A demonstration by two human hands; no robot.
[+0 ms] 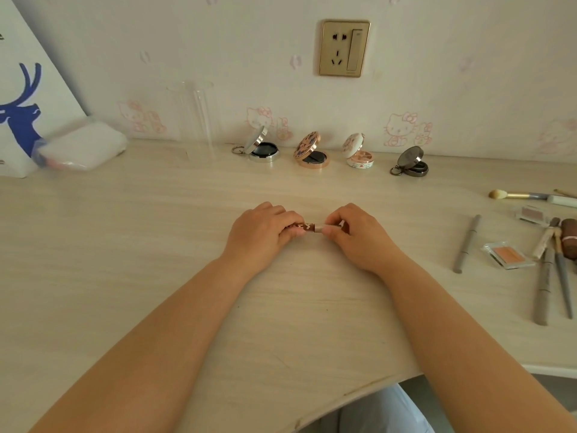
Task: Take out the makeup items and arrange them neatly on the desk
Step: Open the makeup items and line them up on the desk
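A small brown-and-white patterned lipstick tube [307, 227] lies level between both hands over the middle of the desk [156, 245]. My left hand [259, 234] grips its patterned end with curled fingers. My right hand [359, 234] pinches the silver end between thumb and fingers. Along the wall stand several open compacts: a silver one [263, 148], a rose-gold one [312, 153], a white floral one [359, 154] and a dark one [412, 165].
At the right edge lie a brush [515, 194], a grey pencil [466, 243], more pencils [544, 282], a blush pan [507, 254] and a brown tube [569, 237]. A clear acrylic stand [196, 117], a white pouch [81, 145] and a deer-print bag [22, 114] sit at the back left. The desk's front edge curves.
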